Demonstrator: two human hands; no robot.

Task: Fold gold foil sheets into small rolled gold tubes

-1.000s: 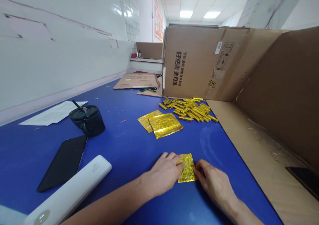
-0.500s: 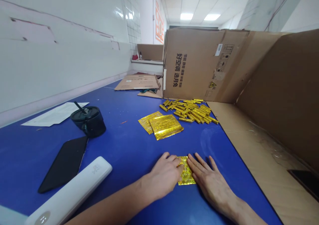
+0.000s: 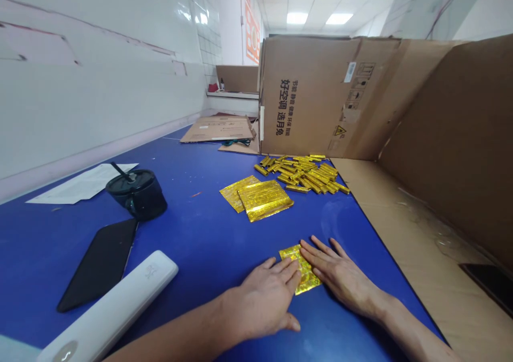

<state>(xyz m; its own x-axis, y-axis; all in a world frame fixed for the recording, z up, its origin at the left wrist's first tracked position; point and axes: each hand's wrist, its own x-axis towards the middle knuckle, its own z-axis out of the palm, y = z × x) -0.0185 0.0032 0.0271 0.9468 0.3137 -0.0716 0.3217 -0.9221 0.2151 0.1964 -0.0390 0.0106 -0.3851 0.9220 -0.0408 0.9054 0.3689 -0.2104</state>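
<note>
Head view: we look down at a square of gold holographic foil (image 3: 300, 268) lying flat on the blue table (image 3: 192, 239), between our two hands and touching both. Our left hand (image 3: 260, 303) rests palm down with its fingers (image 3: 286, 271) extended and slightly apart, their tips on the foil's near side, while the thumb lies out on the table. Our right hand (image 3: 340, 276) sits at the other side, its fingers (image 3: 318, 255) spread wide and flat, with the tips pressing on the foil's right part. Neither hand pinches or lifts the foil; both stay open against it.

Just ahead lie two flat gold foil sheets (image 3: 264, 200), one partly overlapping the other, and beyond them a loose heap of gold foil-wrapped sticks (image 3: 302, 174) in front of a tall cardboard box panel (image 3: 308, 95). To our left stand a black lidded tumbler with a straw (image 3: 136, 195) and a dark phone (image 3: 98, 263), near a long white plastic case (image 3: 108, 303). Papers (image 3: 84, 183) lie against the wall side of the table.
</note>
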